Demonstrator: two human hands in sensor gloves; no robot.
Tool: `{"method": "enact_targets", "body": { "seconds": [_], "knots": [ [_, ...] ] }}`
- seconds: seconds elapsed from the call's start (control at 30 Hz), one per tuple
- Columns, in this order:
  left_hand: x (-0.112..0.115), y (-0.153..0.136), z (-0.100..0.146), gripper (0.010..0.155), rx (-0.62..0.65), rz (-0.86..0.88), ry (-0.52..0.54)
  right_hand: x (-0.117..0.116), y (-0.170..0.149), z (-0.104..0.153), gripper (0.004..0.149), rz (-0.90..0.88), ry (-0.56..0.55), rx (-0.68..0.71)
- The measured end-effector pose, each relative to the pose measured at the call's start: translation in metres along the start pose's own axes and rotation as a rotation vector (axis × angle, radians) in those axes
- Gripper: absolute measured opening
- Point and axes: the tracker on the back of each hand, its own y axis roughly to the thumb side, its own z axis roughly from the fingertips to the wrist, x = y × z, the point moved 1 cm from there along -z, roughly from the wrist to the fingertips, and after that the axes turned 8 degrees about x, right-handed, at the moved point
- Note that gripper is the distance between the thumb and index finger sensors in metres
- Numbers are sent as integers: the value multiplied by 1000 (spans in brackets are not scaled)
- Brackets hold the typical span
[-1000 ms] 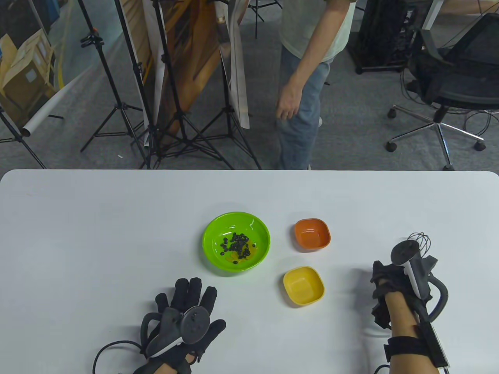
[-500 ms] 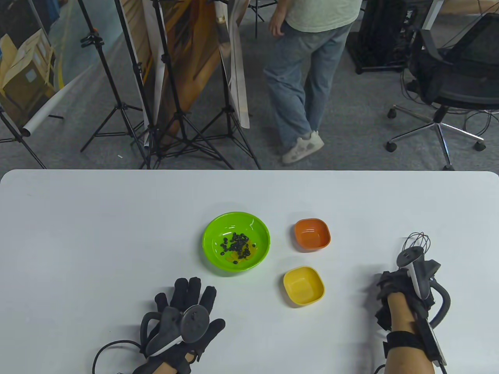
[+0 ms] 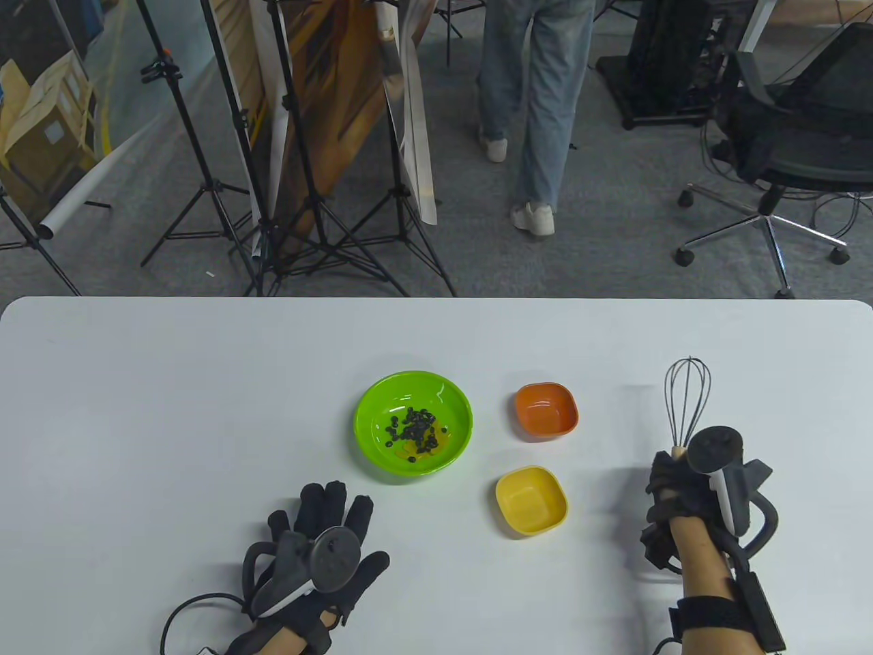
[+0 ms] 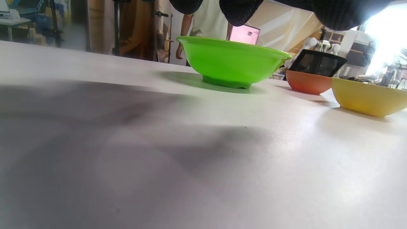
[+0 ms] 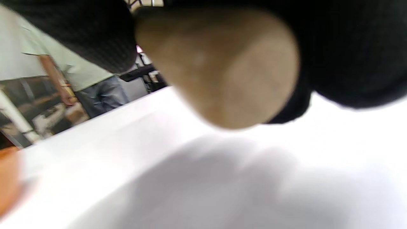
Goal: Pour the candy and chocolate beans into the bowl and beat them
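A green bowl (image 3: 382,450) at the table's middle holds dark chocolate beans (image 3: 413,428) over yellowish candy; its outer wall (image 4: 232,62) fills the left wrist view. My right hand (image 3: 672,488) grips the wooden handle (image 5: 222,66) of a wire whisk (image 3: 687,399), its wire head pointing away from me, right of the small bowls. My left hand (image 3: 327,529) lies flat on the table with fingers spread, just in front of the green bowl and holding nothing.
An empty orange bowl (image 3: 545,409) and an empty yellow bowl (image 3: 532,501) stand between the green bowl and my right hand. A person (image 3: 539,102) walks on the floor beyond the table, near tripods (image 3: 307,205) and an office chair (image 3: 791,150).
My right hand has turned and raised the whisk, so its wire head now stands out beyond the hand. My left hand slid slightly toward me. The person behind walked away.
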Motion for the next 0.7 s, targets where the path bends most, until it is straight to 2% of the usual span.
{"method": "enact_targets", "body": {
  "seconds": [0.33,0.53,0.7],
  "knots": [
    [-14,-16,-13,84,-65,52,84,13,89,47,55,-90,27,356],
    [-20,-28,-29,86,-124,84,154,3,124,71,54,-138,75,498],
    [-24,-37,-51,86,-178,114,223,-13,147,84,54,-61,69,590]
  ]
}}
